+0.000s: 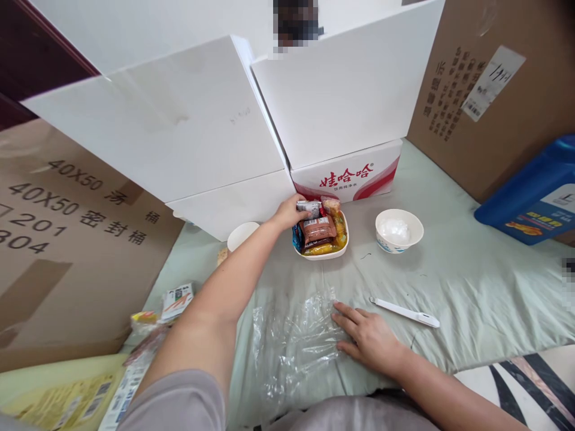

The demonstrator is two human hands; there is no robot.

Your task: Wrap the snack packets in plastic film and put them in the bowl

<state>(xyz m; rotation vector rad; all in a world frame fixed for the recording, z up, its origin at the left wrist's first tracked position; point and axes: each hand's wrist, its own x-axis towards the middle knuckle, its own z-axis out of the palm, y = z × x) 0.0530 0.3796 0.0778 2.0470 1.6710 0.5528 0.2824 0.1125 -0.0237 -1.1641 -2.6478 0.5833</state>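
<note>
My left hand (288,214) reaches forward to a white tub (326,256) packed with wrapped snacks. Its fingers are closed on a small silver packet (309,208) at the tub's back edge. Beside that packet lie a brown snack packet (318,230) and several yellow, blue and red ones. Nearer to me, a clear plastic bag (291,347) is spread flat on the cloth. My right hand (371,338) rests with fingers apart on the bag's right side. A slim white tool (406,312) with a small metal tip lies just beyond this hand.
A paper bowl (399,230) with clear crumpled plastic inside stands right of the tub. Another white bowl (242,234) is partly behind my left arm. White boxes (345,102) stand behind, with cardboard boxes (58,239) at the sides. A blue bottle (530,197) is far right.
</note>
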